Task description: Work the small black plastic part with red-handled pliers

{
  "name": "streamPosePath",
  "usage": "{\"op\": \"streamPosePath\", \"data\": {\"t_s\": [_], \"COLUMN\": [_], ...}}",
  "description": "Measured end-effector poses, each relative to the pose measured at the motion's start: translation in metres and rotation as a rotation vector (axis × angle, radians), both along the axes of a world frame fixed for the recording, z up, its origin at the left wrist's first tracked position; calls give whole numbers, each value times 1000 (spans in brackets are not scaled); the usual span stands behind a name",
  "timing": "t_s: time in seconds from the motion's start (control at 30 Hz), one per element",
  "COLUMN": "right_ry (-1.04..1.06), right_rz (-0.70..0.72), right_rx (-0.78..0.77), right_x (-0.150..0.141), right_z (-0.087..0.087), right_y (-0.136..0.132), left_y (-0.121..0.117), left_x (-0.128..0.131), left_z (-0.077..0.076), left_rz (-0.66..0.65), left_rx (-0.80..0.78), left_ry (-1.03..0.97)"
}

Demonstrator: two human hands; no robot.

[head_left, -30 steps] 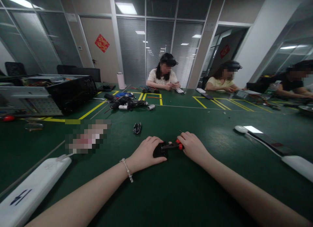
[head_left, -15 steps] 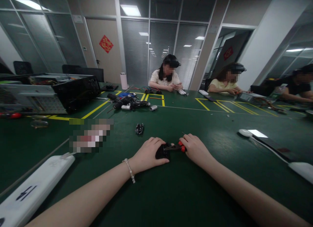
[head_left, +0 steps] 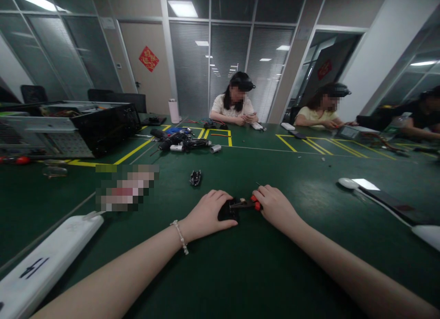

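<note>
Wrapped around a small dark, box-like part [head_left: 225, 211] is my left hand [head_left: 208, 213], its thumb along the near side, holding it on the green table. My right hand [head_left: 277, 206] grips red-handled pliers [head_left: 248, 204]. The pliers' dark jaws point left and reach over the dark part; whether they are closed on it I cannot tell. Something small and pale shows beside the jaws. A thin rod sticks out above my right fingers. Beyond my left hand lies a small black-and-silver part [head_left: 195, 178], touched by neither hand.
A white power bank-like block [head_left: 51, 264] lies at left. Farther back are a computer case [head_left: 82, 131], a pile of tools and cables [head_left: 182, 142] and a pink bottle [head_left: 174, 112]. At right sit a white mouse-like object [head_left: 348, 183] and a dark slab [head_left: 388, 202]. Several people sit across the table.
The pliers' jaws have shifted slightly over the dark part, and the small pale piece beside them shows more clearly. Both hands keep their grips. The camera view has moved a little.
</note>
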State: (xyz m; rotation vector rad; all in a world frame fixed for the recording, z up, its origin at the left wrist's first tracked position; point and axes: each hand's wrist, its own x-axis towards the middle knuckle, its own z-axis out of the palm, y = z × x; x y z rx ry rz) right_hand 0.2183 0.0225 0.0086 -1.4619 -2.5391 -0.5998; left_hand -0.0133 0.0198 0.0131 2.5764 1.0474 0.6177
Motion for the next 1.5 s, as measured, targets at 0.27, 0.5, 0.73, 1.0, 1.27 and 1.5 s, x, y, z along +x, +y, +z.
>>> {"op": "streamPosePath", "data": {"t_s": [0.27,0.5,0.73,1.0,1.27,1.5], "right_ry": [0,9,13,11,18,19], "right_rz": [5,-7,10,9,36,51], "right_rx": [-19,-9,-12,17,7,2], "right_x": [0,0,0,-1,1,2], "right_z": [-1,-1,1,1,-1,-2], "right_y": [2,0,-1,-1,0,2], "left_y": [-1,-1,-2,-1,-2,-3], "left_x": [0,0,1,1,1,1], "left_z": [0,0,2,0,1,3], "left_rz": [7,8,11,4,14,15], "left_rx": [-7,-11,-10,11,-3,-18], "left_ry": [15,20,16,14,15,27]}}
